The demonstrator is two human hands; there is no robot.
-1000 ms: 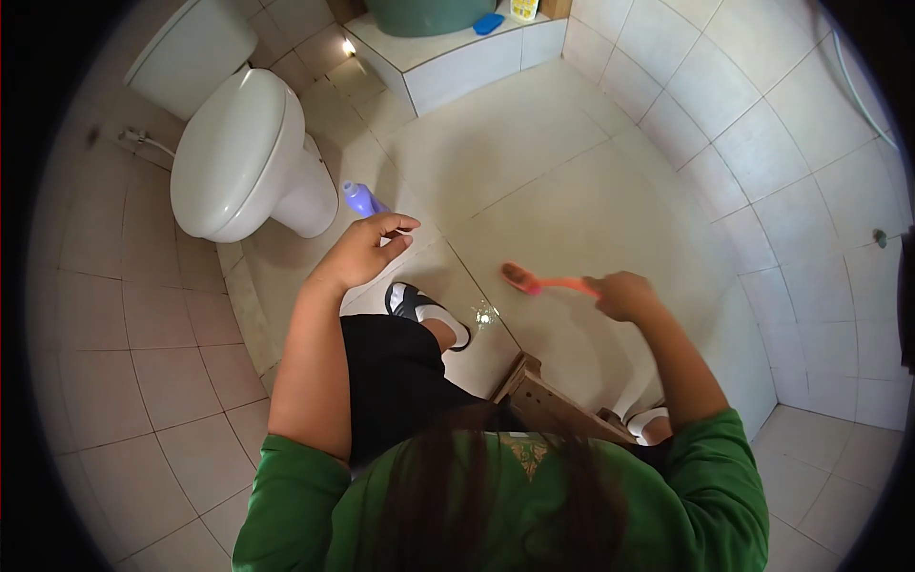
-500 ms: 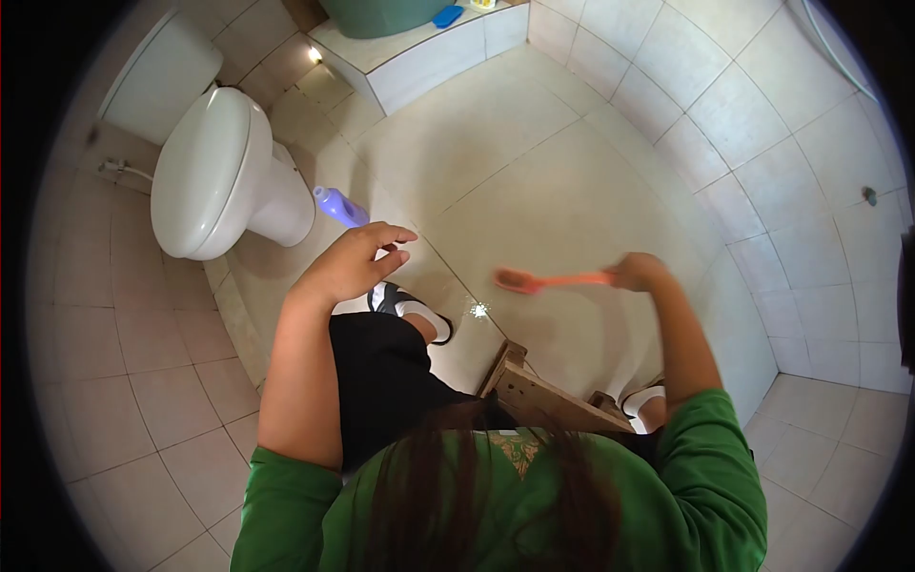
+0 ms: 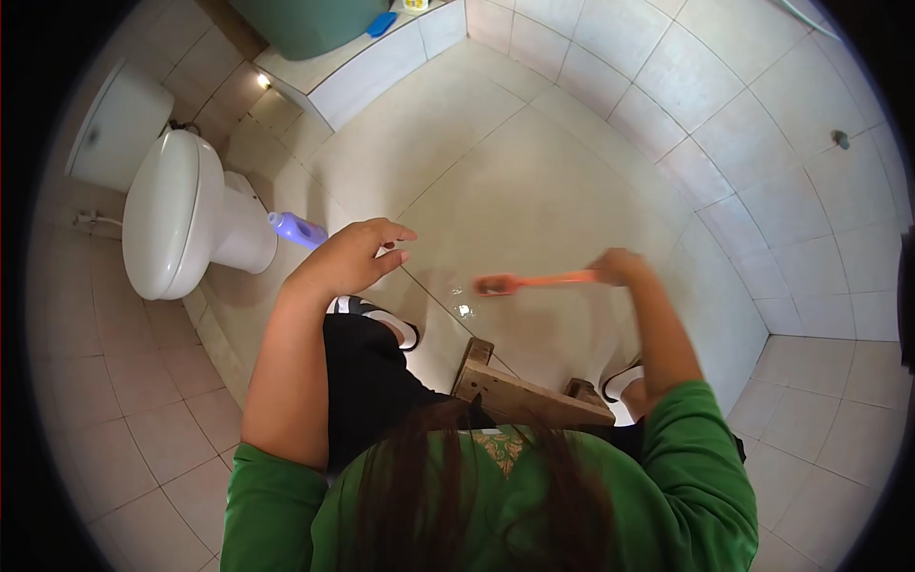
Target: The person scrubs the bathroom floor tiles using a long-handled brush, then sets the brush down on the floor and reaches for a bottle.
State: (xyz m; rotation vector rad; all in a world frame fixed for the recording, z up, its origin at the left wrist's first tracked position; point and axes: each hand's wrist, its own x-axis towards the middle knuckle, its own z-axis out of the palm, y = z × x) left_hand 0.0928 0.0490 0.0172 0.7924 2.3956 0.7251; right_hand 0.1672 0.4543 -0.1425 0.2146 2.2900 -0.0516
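Observation:
My right hand is wrapped round the end of the handle of an orange scrub brush. The brush head points left, low over or on the tiled floor; contact cannot be told. A small wet, shiny patch lies just left of and below the head. My left hand hangs in the air with thumb and fingers apart, holding nothing. Behind it a purple bottle stands or leans on the floor, partly covered by the hand.
A white toilet stands at the left. A green tub and a blue item sit on a tiled ledge at the back. Beneath me is a wooden stool. Tiled walls close in the right side.
The view has shifted, so the toilet, bottle and ledge appear further left. My right hand still grips the brush, which shows slightly further left. My left hand stays nearly in place.

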